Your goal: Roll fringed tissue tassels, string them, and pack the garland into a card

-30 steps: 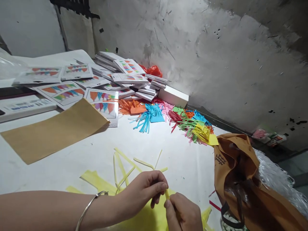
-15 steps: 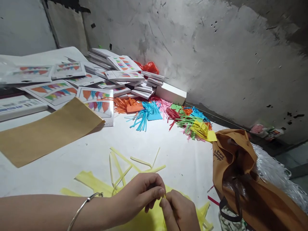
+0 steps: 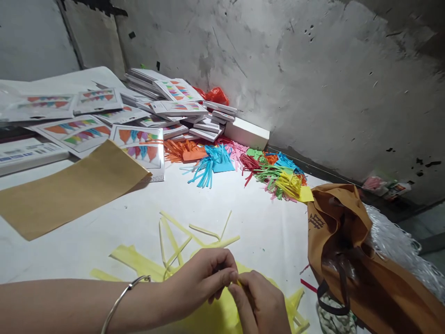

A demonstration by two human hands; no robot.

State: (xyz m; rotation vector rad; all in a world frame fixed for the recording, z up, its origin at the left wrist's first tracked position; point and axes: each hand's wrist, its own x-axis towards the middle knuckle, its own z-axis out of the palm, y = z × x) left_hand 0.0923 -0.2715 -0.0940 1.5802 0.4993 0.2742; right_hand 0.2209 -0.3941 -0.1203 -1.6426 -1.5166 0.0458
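Pinching a yellow paper strip [image 3: 238, 281] between both hands at the bottom centre, my left hand [image 3: 203, 280] and right hand [image 3: 260, 304] press fingertips together on it; the yellow sheet [image 3: 212, 315] beneath remains partly uncut, loose strips [image 3: 181, 234] lying above on the tabletop [image 3: 104, 232].

**Camera setup: 1 view, head-worn**

Head cam, sits above and behind the hands, faces fwd and down across the white table [image 3: 264, 232]. Very near: left hand [image 3: 203, 278] and right hand [image 3: 259, 304] meet at bottom edge of frame, close under the lens. Beyond the hands: grey wall [image 3: 313, 93] closes the far side. Right of the hands: brown bag [image 3: 347, 260]. Single view, no overlap w/ another.
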